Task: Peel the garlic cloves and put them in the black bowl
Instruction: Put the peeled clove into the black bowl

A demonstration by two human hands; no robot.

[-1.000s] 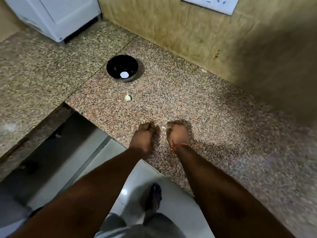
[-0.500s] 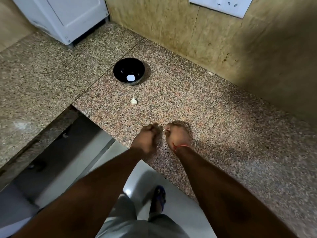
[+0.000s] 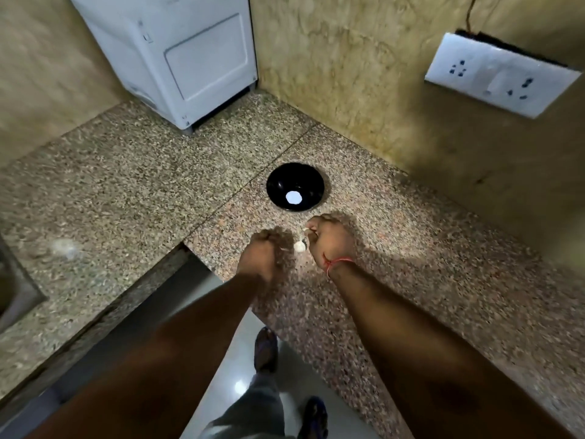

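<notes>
The black bowl (image 3: 294,186) stands on the speckled granite counter (image 3: 411,264); a bright white spot shows in its bottom. Just in front of it my right hand (image 3: 332,240), with a red thread at the wrist, pinches a small white garlic clove (image 3: 307,230) at its fingertips. My left hand (image 3: 266,251) is curled into a fist beside it, with a pale sliver of garlic skin (image 3: 285,248) at its fingers. Another garlic clove (image 3: 299,246) lies on the counter between the two hands.
A white appliance (image 3: 177,58) stands in the back corner of the counter. A white socket plate (image 3: 503,74) is on the right wall. The counter edge cuts in at the left (image 3: 177,258), with floor and my feet below.
Both hands moved forward from the counter's front edge to just in front of the bowl, and they now flank the loose clove. The view tilted up towards the wall.
</notes>
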